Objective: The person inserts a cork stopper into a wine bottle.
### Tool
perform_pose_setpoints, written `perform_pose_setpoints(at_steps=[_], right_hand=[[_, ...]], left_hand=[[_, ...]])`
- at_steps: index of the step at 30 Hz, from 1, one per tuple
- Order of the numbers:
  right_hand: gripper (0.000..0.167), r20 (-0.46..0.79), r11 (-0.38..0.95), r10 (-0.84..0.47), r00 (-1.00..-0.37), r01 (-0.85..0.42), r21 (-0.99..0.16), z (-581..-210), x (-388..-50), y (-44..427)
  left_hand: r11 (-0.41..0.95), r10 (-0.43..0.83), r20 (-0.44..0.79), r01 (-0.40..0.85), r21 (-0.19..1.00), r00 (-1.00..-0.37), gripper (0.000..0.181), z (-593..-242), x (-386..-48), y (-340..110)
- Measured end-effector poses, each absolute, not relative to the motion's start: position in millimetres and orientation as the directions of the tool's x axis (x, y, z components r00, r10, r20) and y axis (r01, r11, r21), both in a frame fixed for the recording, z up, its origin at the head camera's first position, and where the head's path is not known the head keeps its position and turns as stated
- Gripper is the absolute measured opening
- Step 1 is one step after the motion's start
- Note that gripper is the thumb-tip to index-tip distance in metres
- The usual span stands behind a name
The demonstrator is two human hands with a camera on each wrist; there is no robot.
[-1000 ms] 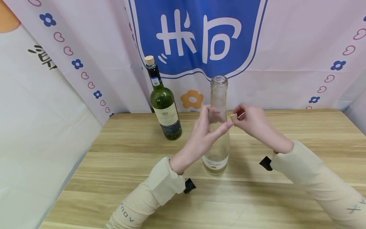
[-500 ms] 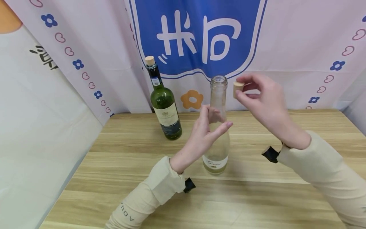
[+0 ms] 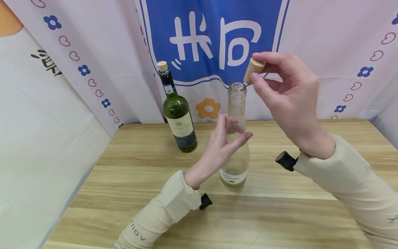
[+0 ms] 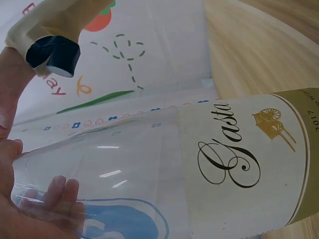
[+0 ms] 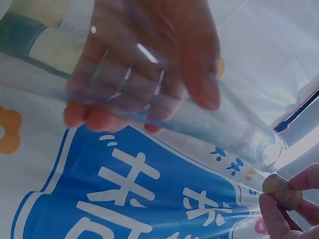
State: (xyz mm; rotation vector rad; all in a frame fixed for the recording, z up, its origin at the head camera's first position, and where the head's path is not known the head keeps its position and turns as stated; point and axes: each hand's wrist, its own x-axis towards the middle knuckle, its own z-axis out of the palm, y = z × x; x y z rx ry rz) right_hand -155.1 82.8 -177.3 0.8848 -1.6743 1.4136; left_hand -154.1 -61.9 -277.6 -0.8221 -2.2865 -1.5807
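Note:
A clear glass wine bottle (image 3: 238, 159) stands upright on the table, its mouth uncovered. My left hand (image 3: 220, 147) grips it just below the neck. In the right wrist view, the fingers (image 5: 117, 94) of that hand curl round the far side of the glass, with the thumb on the near side. A cork (image 3: 254, 70) is pinched between the thumb and fingers of my right hand (image 3: 293, 97). The cork is tilted, just above and to the right of the bottle's mouth. The left wrist view shows the bottle's white label (image 4: 239, 164) up close.
To the left of the clear bottle, a green wine bottle (image 3: 181, 114) stands with a cork (image 3: 162, 66) in its mouth. The wooden table (image 3: 130, 180) ends at a printed cloth (image 3: 289, 38) behind. Black camera mounts (image 3: 286, 161) are strapped at both wrists.
My right hand has risen with the cork from beside the bottle's shoulder to just above its mouth. The left hand and both bottles have stayed in place.

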Motion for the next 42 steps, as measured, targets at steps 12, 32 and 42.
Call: perform_pose_setpoints(at_steps=[12,32,42], right_hand=[[0.023,0.913,0.104,-0.131,-0.387,-0.921,-0.375,-174.5,-154.9,73.5],[0.015,0.89,0.17,-0.192,-0.414,-0.907,-0.385,-174.9,-149.3,71.1],[0.015,0.901,0.206,-0.208,-0.38,-0.918,-0.34,-179.1,-158.0,73.3]], left_hand=[[0.257,0.323,0.498,0.581,0.772,-0.805,0.036,-276.3,-153.2,-62.7],[0.226,0.328,0.521,0.601,0.766,-0.788,0.036,-277.9,-154.4,-61.6],[0.24,0.318,0.52,0.598,0.765,-0.793,0.035,-277.6,-153.5,-61.1]])
